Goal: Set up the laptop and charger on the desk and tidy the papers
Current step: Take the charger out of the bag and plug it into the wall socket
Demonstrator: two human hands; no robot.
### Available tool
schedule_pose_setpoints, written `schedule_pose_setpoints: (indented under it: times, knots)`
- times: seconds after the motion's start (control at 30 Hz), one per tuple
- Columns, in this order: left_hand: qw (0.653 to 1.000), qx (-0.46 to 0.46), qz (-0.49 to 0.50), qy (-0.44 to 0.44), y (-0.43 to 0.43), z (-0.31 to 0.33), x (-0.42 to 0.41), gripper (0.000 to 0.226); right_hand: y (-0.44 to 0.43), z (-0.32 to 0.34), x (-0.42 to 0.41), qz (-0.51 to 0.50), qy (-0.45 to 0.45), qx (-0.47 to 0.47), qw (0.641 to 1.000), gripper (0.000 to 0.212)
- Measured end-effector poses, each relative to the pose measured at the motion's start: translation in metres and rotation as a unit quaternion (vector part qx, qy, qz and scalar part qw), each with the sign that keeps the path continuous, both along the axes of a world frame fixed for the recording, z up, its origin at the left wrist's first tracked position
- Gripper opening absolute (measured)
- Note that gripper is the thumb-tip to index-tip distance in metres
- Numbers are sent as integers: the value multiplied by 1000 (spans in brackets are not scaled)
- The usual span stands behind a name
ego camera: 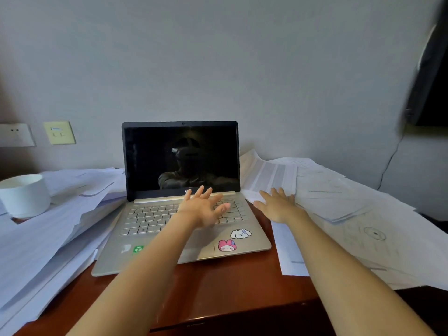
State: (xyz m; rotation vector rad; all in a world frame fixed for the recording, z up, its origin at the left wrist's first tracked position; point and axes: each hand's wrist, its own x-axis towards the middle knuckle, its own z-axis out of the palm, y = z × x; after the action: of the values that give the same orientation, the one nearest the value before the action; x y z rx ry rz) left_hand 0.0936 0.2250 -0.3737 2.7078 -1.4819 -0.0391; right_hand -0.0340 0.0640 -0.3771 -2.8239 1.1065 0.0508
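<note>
Reddish-brown wood of the desk shows only in a strip down the middle, since loose sheets bury both sides. The left heap of papers slumps in sliding layers up to the machine's edge. The right spread of papers lies flatter and runs out over the desk's front edge.

Between them sits the laptop, lid raised, screen dark, turned square to the person. It looks already placed for use, but it is hemmed in by sheets. A white cup stands upright at far left among the sheets, where a careless sweep could catch it.

The left hand is over the keyboard, fingers splayed, its grip wide and holding nothing. Whether it touches the keys I cannot tell. The right hand lies flat on the inner edge of the right spread, grip equally wide, probably to pin or gather those pages.

Wall sockets sit behind the left heap, a likely place for the plug. No charger is visible.
</note>
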Motion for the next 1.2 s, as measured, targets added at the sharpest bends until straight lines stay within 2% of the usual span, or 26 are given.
schedule_pose_setpoints:
  times: [0.23, 0.43, 0.63, 0.87, 1.03, 1.2]
  knots:
    - [997, -7, -78, -26, -75, 1, 1, 58, -65, -5, 26, -29, -54, 42, 997, 59]
    - [992, 13, -120, -26, -134, 9, 8, 58, -107, -11, 48, -32, -29, 57, 997, 59]
    - [992, 22, -106, 64, -180, 49, 18, 60, -135, 32, 55, -46, -9, 85, 995, 60]
    - [991, 51, -83, 89, -203, 107, 5, 59, -141, 96, 19, -80, 24, 107, 991, 60]
    - [986, 73, -88, 121, -210, 135, -28, 61, -134, 119, -19, -88, 89, 102, 987, 59]
    - [984, 73, -98, 132, -231, 162, -61, 60, -150, 142, -65, -114, 105, 99, 983, 57]
